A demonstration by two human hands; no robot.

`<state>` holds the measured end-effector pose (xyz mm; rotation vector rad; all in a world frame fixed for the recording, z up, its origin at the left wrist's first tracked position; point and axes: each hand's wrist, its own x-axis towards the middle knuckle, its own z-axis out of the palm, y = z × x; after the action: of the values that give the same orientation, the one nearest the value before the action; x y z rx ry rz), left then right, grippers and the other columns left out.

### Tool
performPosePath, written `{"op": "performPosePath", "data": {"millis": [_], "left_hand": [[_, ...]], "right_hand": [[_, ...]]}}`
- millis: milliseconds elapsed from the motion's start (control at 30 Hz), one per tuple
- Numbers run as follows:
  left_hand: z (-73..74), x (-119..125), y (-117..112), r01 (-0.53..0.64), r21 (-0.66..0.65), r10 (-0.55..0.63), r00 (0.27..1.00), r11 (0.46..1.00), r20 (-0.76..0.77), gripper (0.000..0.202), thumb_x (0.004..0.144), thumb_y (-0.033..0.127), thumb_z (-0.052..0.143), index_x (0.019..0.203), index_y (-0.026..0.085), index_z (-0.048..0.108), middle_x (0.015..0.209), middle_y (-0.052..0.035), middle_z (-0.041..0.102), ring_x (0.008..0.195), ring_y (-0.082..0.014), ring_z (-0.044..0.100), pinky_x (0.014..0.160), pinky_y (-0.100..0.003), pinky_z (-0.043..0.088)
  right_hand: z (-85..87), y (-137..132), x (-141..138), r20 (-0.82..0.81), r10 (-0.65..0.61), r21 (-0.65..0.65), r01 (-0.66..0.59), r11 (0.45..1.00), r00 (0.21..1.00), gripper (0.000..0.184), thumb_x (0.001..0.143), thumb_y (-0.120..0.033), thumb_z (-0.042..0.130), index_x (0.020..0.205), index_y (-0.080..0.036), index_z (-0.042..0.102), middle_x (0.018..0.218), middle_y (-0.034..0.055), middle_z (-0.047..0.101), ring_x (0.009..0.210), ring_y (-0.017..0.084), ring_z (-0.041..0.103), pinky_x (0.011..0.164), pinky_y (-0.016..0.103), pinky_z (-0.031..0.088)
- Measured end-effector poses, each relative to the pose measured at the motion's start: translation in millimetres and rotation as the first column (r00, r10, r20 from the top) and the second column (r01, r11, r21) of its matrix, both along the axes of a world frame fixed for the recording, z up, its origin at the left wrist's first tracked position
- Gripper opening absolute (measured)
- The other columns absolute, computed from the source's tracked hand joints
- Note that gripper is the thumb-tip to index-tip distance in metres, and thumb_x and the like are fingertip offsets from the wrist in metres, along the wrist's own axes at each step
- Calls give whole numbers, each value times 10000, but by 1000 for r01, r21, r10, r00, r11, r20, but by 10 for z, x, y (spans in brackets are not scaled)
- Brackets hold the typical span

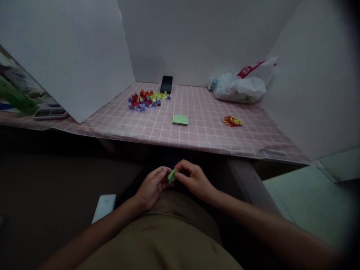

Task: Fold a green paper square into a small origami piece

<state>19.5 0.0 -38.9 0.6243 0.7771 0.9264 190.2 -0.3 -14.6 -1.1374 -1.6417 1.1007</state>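
Both my hands are low over my lap, below the table's front edge. A small folded piece of green paper (171,175) sits pinched between them. My left hand (152,186) grips its left side with curled fingers. My right hand (192,179) pinches its right side with thumb and fingertips. On the pink checked tablecloth (197,131) above lies a stack of green paper squares (180,119). Farther back left is a cluster of several small folded paper pieces (146,99) in red, orange, yellow and purple.
A black phone (166,84) lies by the back wall. A white plastic bag (242,86) sits at the back right, with red and yellow paper cutouts (232,120) near it. White boards wall in the table. A white device (104,207) lies by my left forearm; a calculator (50,113) sits far left.
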Motion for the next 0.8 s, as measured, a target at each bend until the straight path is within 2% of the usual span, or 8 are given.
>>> {"op": "performPosePath", "data": {"millis": [67,167,333,467,533,633,700,800], "left_hand": [[41,-6,2,-40,142,56,992,989,-114,216,776,341,733,859,146,690,809,-39,647,746,-147,596,699,-262,496],[99,-5,1,-40,288,110,966,957,-233,266,669,196,814,903,172,689,852,-30,670,776,-155,607,704,-251,482],[146,-6,-9,-34,346,164,921,938,-353,90,707,186,774,760,155,709,703,-12,651,634,-126,556,594,-217,425],[156,-15,-22,-12,340,147,916,940,-374,112,738,245,746,728,155,682,626,4,617,555,-116,531,536,-215,410],[151,-12,-32,8,337,138,904,941,-406,124,748,259,733,732,158,662,628,9,608,532,-110,532,521,-215,415],[126,-1,-44,30,355,144,879,934,-454,138,756,265,717,726,165,627,632,21,581,511,-100,522,494,-208,420],[104,8,-50,34,359,142,880,933,-453,160,756,278,712,718,171,599,628,28,560,504,-98,512,479,-208,432],[87,20,-57,35,347,124,897,937,-425,191,751,303,709,716,177,570,634,30,543,504,-100,507,464,-214,454]], "right_hand": [[-15,-5,-10,6,-11,-69,11,998,1000,105,809,-198,585,706,-179,578,678,-6,569,655,136,517,620,259,403],[-28,-18,-23,17,-39,-79,40,996,999,130,794,-211,599,673,-180,564,629,-21,543,604,122,484,572,240,373],[-26,-40,-39,-11,-19,-95,18,995,1000,142,813,-249,607,692,-181,574,640,-14,557,603,124,494,564,237,387],[-23,-47,-45,-43,-21,-91,17,996,999,82,827,-247,604,778,-187,579,687,-9,571,626,130,517,585,249,417],[-15,-52,-44,-29,-32,-35,31,999,999,39,834,-221,594,816,-192,575,721,-5,576,655,134,530,610,256,427],[-4,-61,-34,72,-49,124,40,991,996,38,843,-170,575,816,-197,574,766,8,577,710,145,544,657,270,435],[-2,-67,-25,139,-56,221,25,975,989,62,853,-150,557,821,-201,570,784,17,569,728,152,546,670,278,437],[-10,-77,-15,214,-51,291,-14,957,976,69,876,-145,535,847,-202,561,800,29,557,734,158,542,665,283,437]]}}
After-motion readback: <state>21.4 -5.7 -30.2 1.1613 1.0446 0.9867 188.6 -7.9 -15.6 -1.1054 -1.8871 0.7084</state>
